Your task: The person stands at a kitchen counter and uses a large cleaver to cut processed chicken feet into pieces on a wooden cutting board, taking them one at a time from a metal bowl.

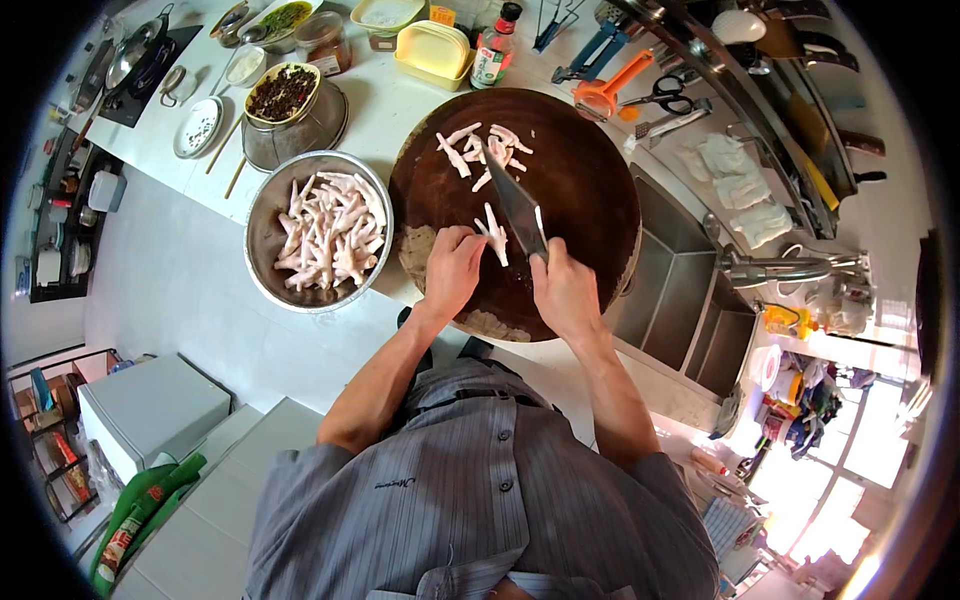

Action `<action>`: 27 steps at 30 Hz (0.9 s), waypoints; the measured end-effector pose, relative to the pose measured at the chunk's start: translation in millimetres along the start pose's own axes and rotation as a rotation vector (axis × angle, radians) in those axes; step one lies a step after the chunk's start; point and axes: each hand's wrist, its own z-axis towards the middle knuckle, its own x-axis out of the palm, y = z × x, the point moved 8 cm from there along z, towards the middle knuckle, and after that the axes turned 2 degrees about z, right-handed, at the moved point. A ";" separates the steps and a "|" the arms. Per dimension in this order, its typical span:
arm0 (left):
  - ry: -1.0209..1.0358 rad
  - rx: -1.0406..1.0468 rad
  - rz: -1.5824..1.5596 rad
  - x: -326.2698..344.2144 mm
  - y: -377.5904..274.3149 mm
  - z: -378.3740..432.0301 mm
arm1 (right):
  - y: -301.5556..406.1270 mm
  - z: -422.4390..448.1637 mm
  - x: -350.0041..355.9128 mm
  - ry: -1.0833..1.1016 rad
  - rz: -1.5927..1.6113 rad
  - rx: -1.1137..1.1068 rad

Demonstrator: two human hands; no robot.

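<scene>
My left hand (454, 270) pinches the side of a pale chicken foot (495, 238) on a round dark wooden chopping block (585, 172). In my right hand (564, 289) is the handle of a cleaver (517, 202), its blade pointing away from me just right of that foot. Several cut chicken feet pieces (476, 150) lie loosely toward the block's far side, near the blade's tip. To the left of the block, a steel bowl (255, 259) holds a heap of whole chicken feet (330, 232).
A steel sink (671, 289) with a faucet (772, 266) adjoins the block's right side. Behind stand a sauce bottle (495, 49) and yellow containers (431, 52). Scissors (667, 96) and an orange strainer (600, 96) lie back right. A bowl of dark seasoning (282, 91) rests on an upturned mesh strainer (300, 135).
</scene>
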 end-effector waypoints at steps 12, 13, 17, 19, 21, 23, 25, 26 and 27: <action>-0.073 -0.035 0.011 -8.8 -8.0 -29.8 | -2.0 24.5 58.6 0.167 -0.111 -0.055; -0.039 -0.044 0.033 -3.8 -5.4 -31.0 | -0.5 22.2 60.1 0.164 -0.111 -0.057; -0.005 -0.011 0.052 2.5 -12.5 -16.2 | -0.7 23.2 62.2 0.194 -0.146 -0.035; 0.039 0.031 0.050 8.0 -17.1 -10.1 | -1.6 22.6 62.0 0.208 -0.144 -0.026; 0.043 0.056 0.076 12.0 -17.5 -9.6 | -6.6 19.7 65.7 0.218 -0.135 -0.019; 0.051 0.081 0.101 14.8 -19.2 -9.1 | -13.0 15.7 64.4 0.225 -0.121 -0.012; 0.078 0.094 0.177 17.6 -20.9 -9.5 | -19.3 8.0 61.8 0.234 -0.105 -0.003; 0.079 0.095 0.179 17.0 -20.4 -9.6 | -20.9 1.4 60.3 0.257 -0.119 0.006; 0.082 0.111 0.174 16.1 -20.9 -9.4 | -22.4 -6.2 56.6 0.279 -0.135 0.019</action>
